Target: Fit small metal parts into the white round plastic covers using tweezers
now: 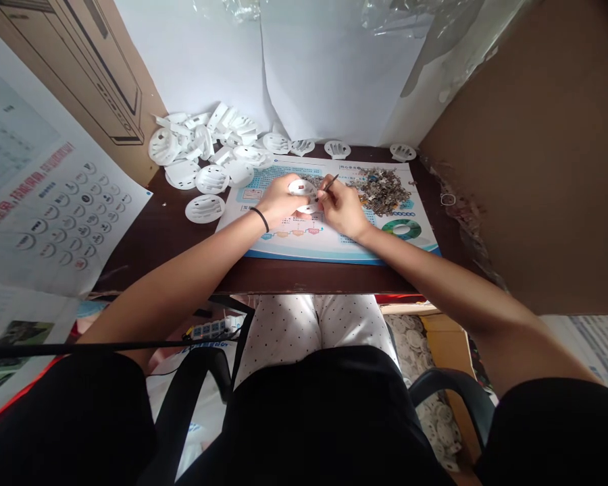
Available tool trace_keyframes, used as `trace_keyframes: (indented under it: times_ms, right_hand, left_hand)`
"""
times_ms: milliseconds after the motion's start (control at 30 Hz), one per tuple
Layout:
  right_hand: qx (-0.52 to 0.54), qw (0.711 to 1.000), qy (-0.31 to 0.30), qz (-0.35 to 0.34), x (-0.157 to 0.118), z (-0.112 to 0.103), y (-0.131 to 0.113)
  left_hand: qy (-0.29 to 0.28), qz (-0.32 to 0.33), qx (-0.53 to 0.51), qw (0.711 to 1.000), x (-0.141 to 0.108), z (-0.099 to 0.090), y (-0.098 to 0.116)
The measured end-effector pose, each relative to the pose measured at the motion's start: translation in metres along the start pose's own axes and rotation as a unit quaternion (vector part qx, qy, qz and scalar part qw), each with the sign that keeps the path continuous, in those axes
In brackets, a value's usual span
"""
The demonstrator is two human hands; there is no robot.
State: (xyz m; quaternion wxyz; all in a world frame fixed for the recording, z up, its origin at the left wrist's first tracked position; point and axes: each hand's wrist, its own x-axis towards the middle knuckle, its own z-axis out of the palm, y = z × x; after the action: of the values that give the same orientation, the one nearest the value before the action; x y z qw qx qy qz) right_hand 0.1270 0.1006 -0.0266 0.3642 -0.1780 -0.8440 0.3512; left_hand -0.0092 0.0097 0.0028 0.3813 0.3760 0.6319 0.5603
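Note:
My left hand grips a round white plastic cover over the printed sheet, tilted toward me. A thin dark pointed tool, perhaps tweezers, is pinched in my right hand, its lower end hidden behind the fingers at the cover's right edge. Just right of that hand lies a pile of small metal parts, some spreading behind both hands. To the left, a heap of similar white covers stands on the dark table.
A printed sheet covers the middle of the dark table. Several white covers line the back edge. Cardboard walls and white paper enclose the table. Below right, a box holds many round pieces.

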Motion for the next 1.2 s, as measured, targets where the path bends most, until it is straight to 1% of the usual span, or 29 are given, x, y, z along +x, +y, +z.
trace_keyframes:
  times_ms: [100, 167, 300, 400, 433, 500, 567, 600, 700, 800, 867, 933, 1067, 1200]
  right_hand:
    - [-0.011, 1.000, 0.002, -0.013, -0.001, 0.000, -0.001]
    - [0.003, 1.000, 0.001, -0.011, 0.000, 0.002, 0.001]
    - [0.087, 0.996, 0.016, 0.022, 0.007, 0.003, 0.010]
    - [0.138, 0.989, 0.035, 0.037, 0.016, -0.003, 0.017]
    - [0.149, 0.987, 0.030, 0.045, 0.018, -0.006, 0.018]
    - [0.173, 0.982, 0.000, 0.070, 0.021, -0.012, 0.019]
    - [0.191, 0.977, -0.025, 0.093, 0.023, -0.017, 0.019]
    - [0.200, 0.974, -0.028, 0.102, 0.023, -0.018, 0.018]
    - [0.241, 0.962, -0.009, 0.126, 0.022, -0.018, 0.013]
    - [0.286, 0.949, -0.007, 0.129, 0.023, -0.018, 0.006]
    - [0.282, 0.952, -0.015, 0.117, 0.022, -0.018, 0.002]
    - [0.258, 0.960, -0.005, 0.112, 0.022, -0.018, 0.002]
    - [0.196, 0.973, 0.051, 0.107, 0.017, -0.011, 0.008]
    - [0.112, 0.986, 0.109, 0.050, 0.010, -0.004, 0.007]
  left_hand:
    - [-0.001, 0.018, -0.008, 1.000, 0.002, 0.001, -0.004]
    - [-0.004, 0.018, -0.016, 1.000, 0.004, 0.001, -0.005]
    - [-0.002, -0.004, -0.002, 1.000, 0.003, -0.001, -0.002]
    - [0.000, -0.005, 0.023, 1.000, 0.002, -0.002, 0.001]
    - [0.002, -0.006, 0.025, 1.000, 0.001, -0.003, 0.002]
    - [0.008, -0.013, 0.024, 1.000, 0.001, -0.003, 0.003]
    - [0.019, -0.025, 0.022, 0.999, 0.001, -0.002, 0.004]
    - [0.027, -0.031, 0.022, 0.999, 0.001, -0.002, 0.005]
    - [0.044, -0.043, 0.017, 0.998, 0.001, 0.000, 0.007]
    - [0.038, -0.045, 0.013, 0.998, 0.001, 0.000, 0.007]
    - [0.030, -0.042, 0.019, 0.998, 0.002, -0.001, 0.006]
    - [0.025, -0.040, 0.029, 0.998, 0.002, -0.002, 0.005]
    - [0.028, -0.040, 0.033, 0.998, 0.005, -0.003, 0.003]
    - [0.031, -0.041, 0.016, 0.999, 0.006, -0.003, 0.002]
